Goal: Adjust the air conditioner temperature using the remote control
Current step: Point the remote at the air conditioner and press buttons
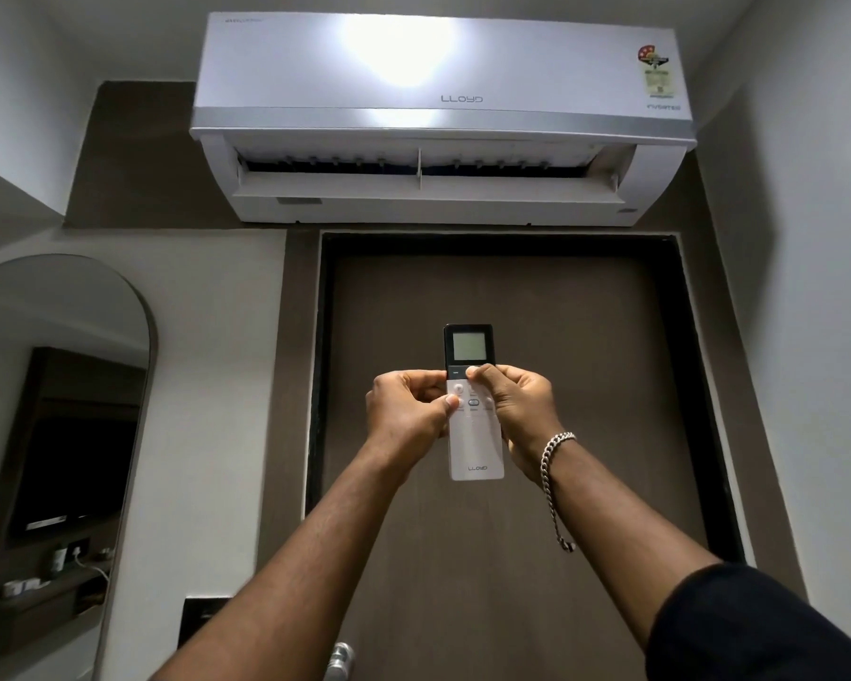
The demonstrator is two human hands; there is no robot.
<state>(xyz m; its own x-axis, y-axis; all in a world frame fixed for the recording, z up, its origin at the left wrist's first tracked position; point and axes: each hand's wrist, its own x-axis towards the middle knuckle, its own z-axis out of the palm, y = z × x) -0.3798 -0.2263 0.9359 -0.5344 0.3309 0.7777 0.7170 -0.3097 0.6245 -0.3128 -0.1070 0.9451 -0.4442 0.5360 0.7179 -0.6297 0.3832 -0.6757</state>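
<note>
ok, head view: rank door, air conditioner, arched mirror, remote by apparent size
1. Door, largest, though its lower part is cut off by the frame.
2. Air conditioner.
3. Arched mirror, partly cut off at the left edge, so its rank against the air conditioner is unsure.
4. Remote, smallest, despite being nearest the camera.

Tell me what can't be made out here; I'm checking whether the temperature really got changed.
- Remote screen, head view: too small and washed out to read.
- Button under the right hand's thumb: covered by the thumb.
- Left hand thumb: whether it presses a button or merely rests is unclear.
- Air conditioner front panel: glare hides any display.
</note>
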